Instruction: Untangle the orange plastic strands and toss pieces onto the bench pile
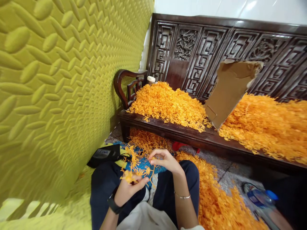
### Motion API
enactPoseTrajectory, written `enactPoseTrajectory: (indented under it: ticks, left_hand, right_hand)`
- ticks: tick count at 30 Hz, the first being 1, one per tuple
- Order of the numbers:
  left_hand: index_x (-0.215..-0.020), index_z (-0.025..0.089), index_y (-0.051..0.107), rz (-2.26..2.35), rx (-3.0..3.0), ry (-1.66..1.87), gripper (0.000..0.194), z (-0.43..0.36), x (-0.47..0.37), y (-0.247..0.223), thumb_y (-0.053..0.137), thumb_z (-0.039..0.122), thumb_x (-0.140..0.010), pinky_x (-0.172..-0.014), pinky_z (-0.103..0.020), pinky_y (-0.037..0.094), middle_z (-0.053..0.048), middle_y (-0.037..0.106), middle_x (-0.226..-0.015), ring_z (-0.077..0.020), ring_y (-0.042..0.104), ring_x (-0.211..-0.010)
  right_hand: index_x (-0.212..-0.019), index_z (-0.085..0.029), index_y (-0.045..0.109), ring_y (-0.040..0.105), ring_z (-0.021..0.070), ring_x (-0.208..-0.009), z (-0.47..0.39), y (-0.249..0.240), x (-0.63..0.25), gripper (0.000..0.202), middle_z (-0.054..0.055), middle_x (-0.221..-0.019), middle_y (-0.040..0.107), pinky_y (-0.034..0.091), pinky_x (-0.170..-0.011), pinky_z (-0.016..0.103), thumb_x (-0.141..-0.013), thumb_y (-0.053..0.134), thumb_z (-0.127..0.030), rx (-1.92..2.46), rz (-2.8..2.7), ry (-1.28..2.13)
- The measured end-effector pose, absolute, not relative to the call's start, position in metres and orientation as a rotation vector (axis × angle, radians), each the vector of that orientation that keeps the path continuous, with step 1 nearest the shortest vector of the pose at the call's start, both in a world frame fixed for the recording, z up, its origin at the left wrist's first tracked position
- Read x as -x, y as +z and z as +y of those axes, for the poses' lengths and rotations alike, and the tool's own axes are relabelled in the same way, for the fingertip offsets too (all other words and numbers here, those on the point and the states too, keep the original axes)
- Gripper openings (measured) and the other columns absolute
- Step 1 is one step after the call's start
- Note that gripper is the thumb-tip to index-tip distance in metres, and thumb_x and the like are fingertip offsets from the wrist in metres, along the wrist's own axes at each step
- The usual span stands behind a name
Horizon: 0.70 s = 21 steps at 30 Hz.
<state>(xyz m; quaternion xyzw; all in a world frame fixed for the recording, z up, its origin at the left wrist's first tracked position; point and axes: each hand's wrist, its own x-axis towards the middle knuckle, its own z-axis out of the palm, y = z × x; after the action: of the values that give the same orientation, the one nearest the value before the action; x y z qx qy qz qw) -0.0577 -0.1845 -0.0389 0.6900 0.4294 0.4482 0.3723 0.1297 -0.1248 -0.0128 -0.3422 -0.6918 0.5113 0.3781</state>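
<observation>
Left hand (pixel 129 189), in front of the dark wooden surface (pixel 150 125), grips a bright orange cluster (pixel 129 176) of thin, branching, frilled pieces; right hand (pixel 168 163), also before that surface, curls thumb toward fingertips, whether holding any I cannot tell.

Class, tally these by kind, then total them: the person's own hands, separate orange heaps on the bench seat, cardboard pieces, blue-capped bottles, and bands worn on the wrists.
Hands: 2 (left hand, right hand)
Orange heaps on bench: 2 (left heap, right heap)
Cardboard piece: 1
Blue-capped bottle: 1
Wrist bands: 2 (dark band, silver bracelet)
Total: 8
</observation>
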Motion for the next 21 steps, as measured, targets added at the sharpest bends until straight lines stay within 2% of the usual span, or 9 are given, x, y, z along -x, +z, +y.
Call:
enactPoseTrajectory:
  ticks: [4,7,10,16,19,21]
  left_hand:
    - [-0.038,0.019,0.047,1.141,-1.684,1.16,0.047,-0.184,0.056,-0.04,0.056,0.041,-0.079,-0.045,-0.021,0.039,0.004,0.045,-0.037,-0.0098,0.044,-0.039]
    - [-0.04,0.018,0.049,1.17,-1.657,1.17,0.046,-0.183,0.059,-0.044,0.053,0.039,-0.081,-0.048,-0.021,0.04,0.003,0.047,-0.039,-0.01,0.046,-0.041]
    - [-0.041,0.018,0.049,1.198,-1.703,1.153,0.045,-0.181,0.061,-0.05,0.051,0.037,-0.083,-0.049,-0.02,0.039,0.004,0.046,-0.04,-0.0096,0.047,-0.042]
    - [-0.046,0.02,0.057,1.234,-1.951,1.074,0.043,-0.189,0.04,-0.051,0.046,0.031,-0.086,-0.052,-0.022,0.04,0.002,0.053,-0.041,-0.0105,0.047,-0.04]
    - [-0.053,0.02,0.064,1.169,-2.011,1.079,0.038,-0.197,0.028,-0.051,0.046,0.027,-0.086,-0.056,-0.023,0.042,0.001,0.06,-0.045,-0.0117,0.05,-0.043]
    - [-0.051,0.02,0.062,1.141,-1.97,1.099,0.038,-0.202,0.029,-0.054,0.047,0.026,-0.086,-0.055,-0.023,0.042,0.001,0.059,-0.044,-0.0116,0.049,-0.043]
  right_hand:
    - [-0.075,-0.022,0.069,0.062,0.0176,-0.072,-0.126,-0.023,-0.143,0.018,-0.001,-0.073,0.065,0.049,-0.07,0.03,-0.067,0.075,-0.036,0.891,-1.636,1.235]
    - [-0.076,-0.018,0.07,0.059,0.0147,-0.069,-0.129,-0.024,-0.158,0.022,0.0,-0.071,0.064,0.047,-0.067,0.027,-0.063,0.078,-0.034,0.97,-1.609,1.141]
    - [-0.077,-0.018,0.071,0.057,0.0143,-0.069,-0.136,-0.018,-0.17,0.019,0.002,-0.071,0.063,0.044,-0.065,0.026,-0.068,0.075,-0.034,1.048,-1.652,1.037]
    - [-0.062,-0.018,0.064,0.054,0.0138,-0.064,-0.143,-0.01,-0.163,0.017,0.001,-0.065,0.058,0.041,-0.061,0.026,-0.072,0.07,-0.031,1.128,-1.417,0.572]
    - [-0.065,-0.017,0.062,0.054,0.0142,-0.066,-0.139,-0.013,-0.165,0.018,0.001,-0.068,0.058,0.042,-0.062,0.027,-0.075,0.066,-0.03,1.189,-1.209,0.342]
    - [-0.068,-0.017,0.062,0.055,0.0151,-0.068,-0.138,-0.01,-0.177,0.015,0.001,-0.071,0.059,0.045,-0.065,0.03,-0.075,0.066,-0.03,1.181,-0.97,0.122]
